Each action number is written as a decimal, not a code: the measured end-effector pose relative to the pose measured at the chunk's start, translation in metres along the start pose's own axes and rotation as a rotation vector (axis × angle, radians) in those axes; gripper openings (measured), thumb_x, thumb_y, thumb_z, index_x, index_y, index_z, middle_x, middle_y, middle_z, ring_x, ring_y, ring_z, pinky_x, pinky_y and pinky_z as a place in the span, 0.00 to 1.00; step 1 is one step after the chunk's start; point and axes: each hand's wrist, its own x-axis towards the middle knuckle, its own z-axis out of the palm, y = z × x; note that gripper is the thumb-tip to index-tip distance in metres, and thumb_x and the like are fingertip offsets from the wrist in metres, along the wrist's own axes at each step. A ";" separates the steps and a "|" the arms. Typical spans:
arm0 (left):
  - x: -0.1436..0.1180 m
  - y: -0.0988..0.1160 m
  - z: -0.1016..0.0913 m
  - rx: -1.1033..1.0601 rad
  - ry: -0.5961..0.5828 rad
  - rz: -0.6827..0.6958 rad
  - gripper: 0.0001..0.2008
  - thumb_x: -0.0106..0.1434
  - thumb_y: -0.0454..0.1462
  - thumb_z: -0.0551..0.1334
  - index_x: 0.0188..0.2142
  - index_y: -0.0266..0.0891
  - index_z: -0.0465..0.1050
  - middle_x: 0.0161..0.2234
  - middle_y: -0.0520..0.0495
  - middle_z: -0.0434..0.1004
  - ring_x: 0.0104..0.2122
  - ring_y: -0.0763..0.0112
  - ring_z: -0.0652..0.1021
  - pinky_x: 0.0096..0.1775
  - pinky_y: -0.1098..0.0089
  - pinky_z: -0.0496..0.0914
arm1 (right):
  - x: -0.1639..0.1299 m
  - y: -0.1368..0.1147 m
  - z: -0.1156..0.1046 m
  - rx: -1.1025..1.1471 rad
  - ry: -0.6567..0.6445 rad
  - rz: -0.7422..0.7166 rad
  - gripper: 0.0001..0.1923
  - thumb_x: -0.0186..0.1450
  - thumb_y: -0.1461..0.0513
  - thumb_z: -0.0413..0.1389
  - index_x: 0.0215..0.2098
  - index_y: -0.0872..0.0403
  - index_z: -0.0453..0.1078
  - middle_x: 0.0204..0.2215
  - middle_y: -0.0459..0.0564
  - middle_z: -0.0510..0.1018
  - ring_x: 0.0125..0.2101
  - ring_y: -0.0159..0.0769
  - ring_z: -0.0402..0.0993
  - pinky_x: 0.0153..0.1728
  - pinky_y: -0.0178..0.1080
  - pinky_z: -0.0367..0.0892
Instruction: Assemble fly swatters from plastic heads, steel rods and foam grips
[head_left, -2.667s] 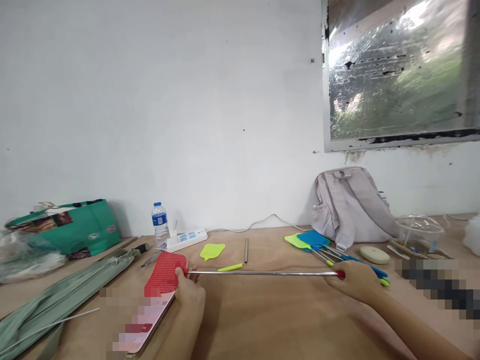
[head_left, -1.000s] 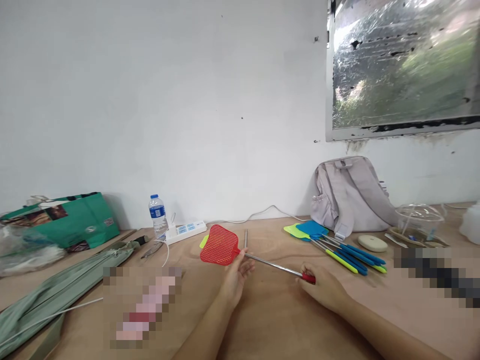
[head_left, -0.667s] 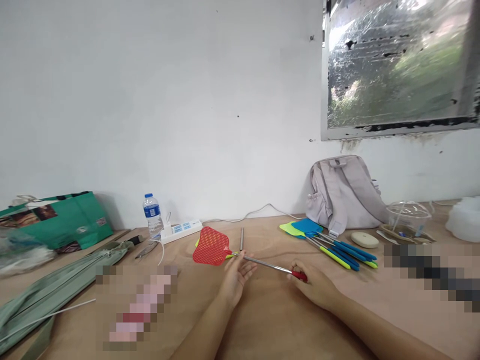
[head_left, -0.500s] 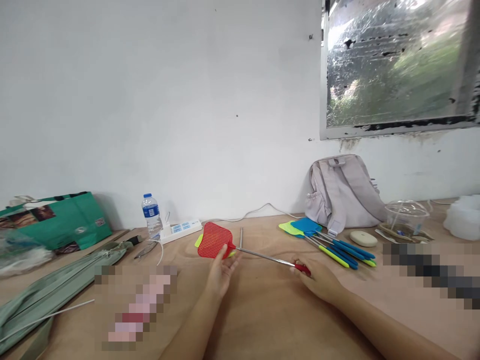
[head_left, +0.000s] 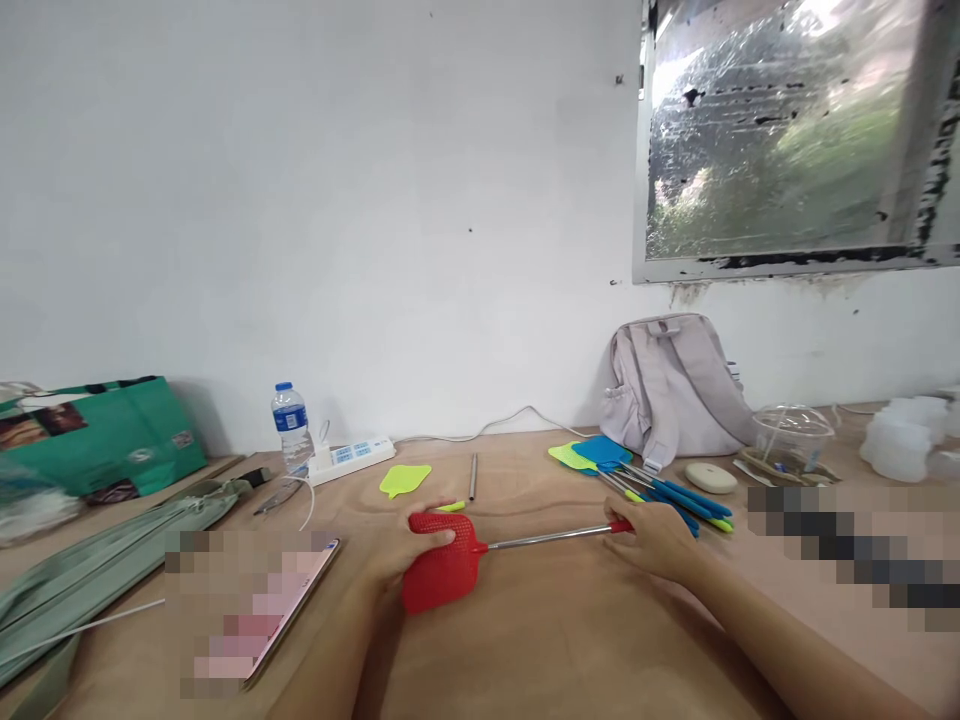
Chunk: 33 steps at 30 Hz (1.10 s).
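Note:
A red fly swatter [head_left: 442, 572] with a short telescopic metal rod lies across the wooden table [head_left: 570, 640] in front of me. My left hand [head_left: 401, 545] grips the top edge of its red mesh head. My right hand [head_left: 656, 535] holds the red handle end of the rod. A loose yellow-green swatter head [head_left: 405, 479], a yellow-green handle piece [head_left: 450, 506] and a bare metal rod [head_left: 472, 477] lie just beyond my left hand.
Several blue and yellow-green swatters [head_left: 645, 485] lie by a grey backpack [head_left: 675, 385] at the right. A water bottle [head_left: 289, 427], a power strip [head_left: 351, 458], a green bag [head_left: 105, 435] and a grey-green pouch [head_left: 90, 570] stand left. A phone [head_left: 289, 610] lies near my left arm.
The rod has been pushed in much shorter than 2.7 s ago. The red head came down from the far middle to near me, and my left hand moved from the rod onto the head.

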 end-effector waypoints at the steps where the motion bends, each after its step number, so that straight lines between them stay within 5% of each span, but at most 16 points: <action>1: -0.002 0.001 0.004 0.043 0.039 0.014 0.24 0.36 0.34 0.71 0.36 0.38 0.71 0.29 0.46 0.77 0.28 0.64 0.76 0.32 0.66 0.70 | -0.001 0.000 0.000 -0.015 0.001 0.017 0.06 0.53 0.57 0.51 0.25 0.50 0.61 0.19 0.42 0.72 0.22 0.33 0.67 0.21 0.33 0.44; 6: -0.002 0.001 0.015 0.147 0.198 0.156 0.14 0.35 0.34 0.70 0.24 0.36 0.72 0.26 0.47 0.77 0.25 0.67 0.75 0.28 0.71 0.69 | -0.001 0.001 0.000 -0.021 -0.025 0.086 0.06 0.51 0.58 0.52 0.23 0.51 0.59 0.18 0.42 0.71 0.22 0.32 0.65 0.21 0.34 0.40; 33: 0.001 -0.005 0.014 0.043 0.122 0.190 0.14 0.36 0.35 0.70 0.20 0.37 0.65 0.18 0.52 0.72 0.21 0.70 0.73 0.24 0.72 0.66 | -0.004 -0.015 0.008 0.112 0.027 0.256 0.08 0.48 0.55 0.54 0.20 0.50 0.61 0.17 0.41 0.69 0.21 0.31 0.64 0.21 0.33 0.42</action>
